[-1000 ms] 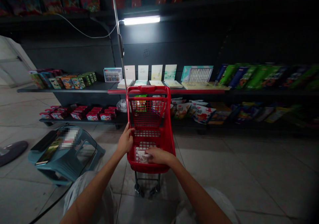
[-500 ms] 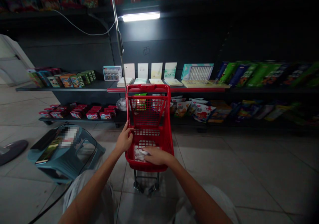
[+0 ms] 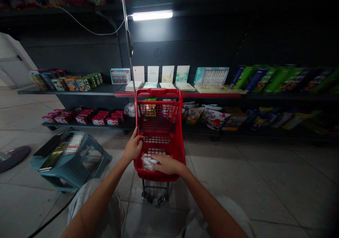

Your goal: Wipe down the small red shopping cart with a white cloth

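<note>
A crumpled white packet (image 3: 148,163) lies on the mesh floor of a red shopping basket on wheels (image 3: 159,93), toward its near end. The right hand (image 3: 167,164) rests on it from 3 o'clock, fingers (image 3: 157,159) pressed together; whether they pinch the packet, I cannot tell. The left hand (image 3: 133,147) is at the basket's 9 o'clock wall, its fingers (image 3: 137,135) slightly spread and curled over the rim.

No other item is clearly inside. Coloured packs show through the front mesh, though they may sit on the shelf behind. Beyond the basket, snack bags (image 3: 217,120) fill a low shelf at 1 o'clock, red boxes (image 3: 99,120) sit at 10 o'clock, and cards (image 3: 168,74) stand at 12 o'clock. A teal plastic stool (image 3: 71,167) stands at 9 o'clock.
</note>
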A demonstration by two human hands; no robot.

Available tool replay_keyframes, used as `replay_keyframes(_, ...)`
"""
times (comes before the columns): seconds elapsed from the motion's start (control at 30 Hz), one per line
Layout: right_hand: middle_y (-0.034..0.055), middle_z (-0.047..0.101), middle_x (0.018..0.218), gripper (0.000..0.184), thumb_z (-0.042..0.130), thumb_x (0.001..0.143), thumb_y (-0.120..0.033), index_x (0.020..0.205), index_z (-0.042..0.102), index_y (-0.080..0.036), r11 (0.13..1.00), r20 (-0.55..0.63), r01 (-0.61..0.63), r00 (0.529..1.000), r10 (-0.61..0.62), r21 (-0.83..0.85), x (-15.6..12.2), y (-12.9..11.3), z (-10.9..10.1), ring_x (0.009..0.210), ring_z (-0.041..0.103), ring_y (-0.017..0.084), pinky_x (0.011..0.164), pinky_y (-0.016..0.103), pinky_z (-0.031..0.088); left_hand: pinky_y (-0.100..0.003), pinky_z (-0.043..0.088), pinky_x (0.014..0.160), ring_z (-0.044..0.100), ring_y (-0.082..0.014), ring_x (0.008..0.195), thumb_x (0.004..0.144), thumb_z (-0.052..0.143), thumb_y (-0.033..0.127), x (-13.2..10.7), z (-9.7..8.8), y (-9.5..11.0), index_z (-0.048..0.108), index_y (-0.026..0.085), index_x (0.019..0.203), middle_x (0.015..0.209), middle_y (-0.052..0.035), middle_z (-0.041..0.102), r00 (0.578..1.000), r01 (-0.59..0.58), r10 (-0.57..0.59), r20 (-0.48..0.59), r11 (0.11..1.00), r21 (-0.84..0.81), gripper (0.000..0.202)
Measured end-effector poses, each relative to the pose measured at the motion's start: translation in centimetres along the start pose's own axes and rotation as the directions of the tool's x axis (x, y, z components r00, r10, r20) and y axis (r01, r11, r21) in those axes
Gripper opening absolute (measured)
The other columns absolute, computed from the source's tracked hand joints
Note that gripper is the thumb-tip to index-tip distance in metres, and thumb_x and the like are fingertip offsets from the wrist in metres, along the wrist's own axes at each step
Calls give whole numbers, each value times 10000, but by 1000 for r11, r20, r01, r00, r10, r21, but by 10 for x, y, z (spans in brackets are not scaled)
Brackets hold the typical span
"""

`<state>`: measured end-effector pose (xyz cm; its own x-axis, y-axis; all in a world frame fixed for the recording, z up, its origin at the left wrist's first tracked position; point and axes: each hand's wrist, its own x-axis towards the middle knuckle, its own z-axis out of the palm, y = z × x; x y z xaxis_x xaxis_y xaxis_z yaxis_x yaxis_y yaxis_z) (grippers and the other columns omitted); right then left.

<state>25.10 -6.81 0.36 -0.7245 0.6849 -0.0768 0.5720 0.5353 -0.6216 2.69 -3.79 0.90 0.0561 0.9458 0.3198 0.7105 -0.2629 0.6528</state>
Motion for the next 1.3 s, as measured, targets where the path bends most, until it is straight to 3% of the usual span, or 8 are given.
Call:
replay_keyframes(0.13, 57, 703, 1065, 278, 606, 802, -188, 1072, 675, -184, 983, -141, 127, 984, -108, 130, -7, -9, -17, 974, 650, 202, 903, 306, 496, -361, 441, 1196, 559, -236, 1403, 927, 505, 186, 1, -1, 1, 738, 228, 1066, 1738, -11, 187, 1000, 3, -3, 10, 1000, -4, 274)
replay_keyframes(0.2, 46, 671, 1063, 272, 589, 776, -148, 1032, 666, -196, 966, -303, 224, 937, -176, 132, -16, -10, -34, 980, 644, 187, 904, 296, 498, -357, 436, 1199, 545, -231, 1416, 930, 501, 189, 1, -2, 1, 735, 225, 1065, 1742, -11, 167, 1000, 3, -3, 23, 1000, -13, 272)
replay_keyframes(0.27, 55, 644, 1114, 251, 582, 775, -134, 1001, 664, -210, 962, -514, 264, 836, -194, 65, -28, -3, -53, 1047, 637, 193, 939, 306, 495, -350, 424, 1210, 536, -225, 1425, 932, 502, 193, 1, -2, 1, 735, 230, 1067, 1744, 2, 156, 1000, 2, -1, 32, 1000, -12, 271)
replay_keyframes(0.37, 73, 632, 1141, 185, 592, 804, -166, 964, 663, -227, 987, -760, 151, 636, -134, -48, -45, 25, -77, 1136, 621, 230, 990, 354, 493, -348, 416, 1219, 522, -224, 1437, 934, 501, 196, 1, -2, -1, 736, 238, 1076, 1743, 17, 159, 1000, -1, 1, 28, 1000, 1, 278)
replay_keyframes(0.47, 81, 637, 1120, 187, 587, 809, -202, 974, 669, -233, 997, -833, -7, 551, -56, -72, -53, 64, -82, 1115, 632, 250, 993, 391, 508, -341, 420, 1214, 506, -222, 1451, 938, 489, 199, 1, -1, -2, 739, 234, 1069, 1744, 13, 154, 1000, -8, 8, 27, 1000, 0, 285)
replay_keyframes(0.6, 77, 637, 1098, 292, 535, 795, -191, 1052, 670, -223, 995, -837, -84, 547, 3, -51, -52, 90, -72, 1039, 645, 236, 964, 388, 525, -345, 404, 1227, 514, -226, 1443, 937, 490, 211, 1, -1, -2, 743, 234, 1059, 1744, 15, 155, 1000, -5, 5, 24, 1000, -6, 282)
replay_keyframes(0.83, 92, 624, 1104, 277, 503, 814, -167, 1041, 655, -213, 992, -838, -121, 544, 46, -24, -50, 72, -67, 1046, 631, 244, 986, 393, 510, -358, 397, 1235, 528, -221, 1431, 933, 503, 200, 1, -3, 0, 743, 237, 1050, 1741, 17, 171, 1000, 10, -10, 21, 1000, -10, 269)
replay_keyframes(1.3, 83, 615, 1096, 263, 510, 804, -152, 1015, 650, -223, 986, -814, -166, 576, 70, -33, -49, 62, -65, 1023, 630, 240, 964, 376, 509, -362, 395, 1236, 516, -239, 1442, 932, 514, 213, 1, -4, 0, 745, 232, 1032, 1741, 13, 178, 1000, 4, -4, 21, 1000, -8, 252)
